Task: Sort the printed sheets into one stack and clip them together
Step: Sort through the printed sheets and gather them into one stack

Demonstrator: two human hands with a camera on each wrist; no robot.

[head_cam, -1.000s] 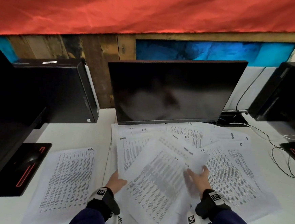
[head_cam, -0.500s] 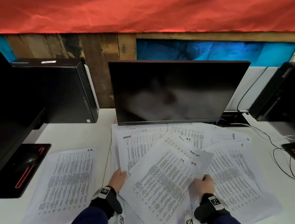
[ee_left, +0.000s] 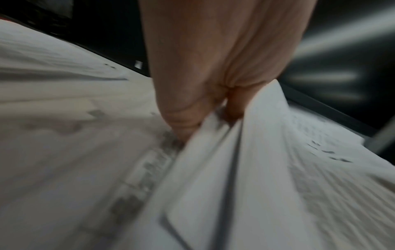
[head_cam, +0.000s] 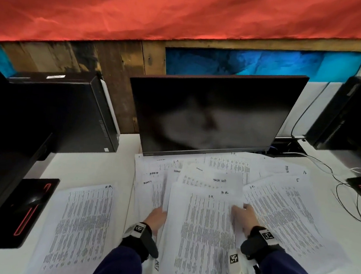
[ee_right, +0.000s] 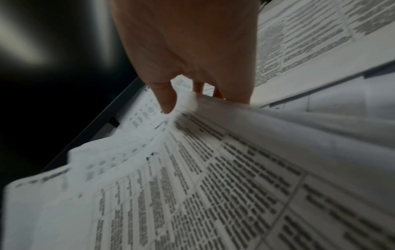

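Observation:
Printed sheets lie fanned over the white desk in front of the monitor. Both hands hold a bundle of sheets by its sides, lying straight toward me. My left hand grips its left edge; in the left wrist view the left hand pinches the paper edges between thumb and fingers. My right hand holds the right edge; in the right wrist view the right hand has its thumb on top and fingers under the sheets. A lone sheet lies at the left, another sheet at the right. No clip shows.
A dark monitor stands just behind the papers. A black computer tower and a black stand with a red line are at the left. Another tower and loose cables are at the right.
The bundle, tilted to the right before, has turned straight. My left hand moved up along its left edge and my right hand shifted up onto its right edge.

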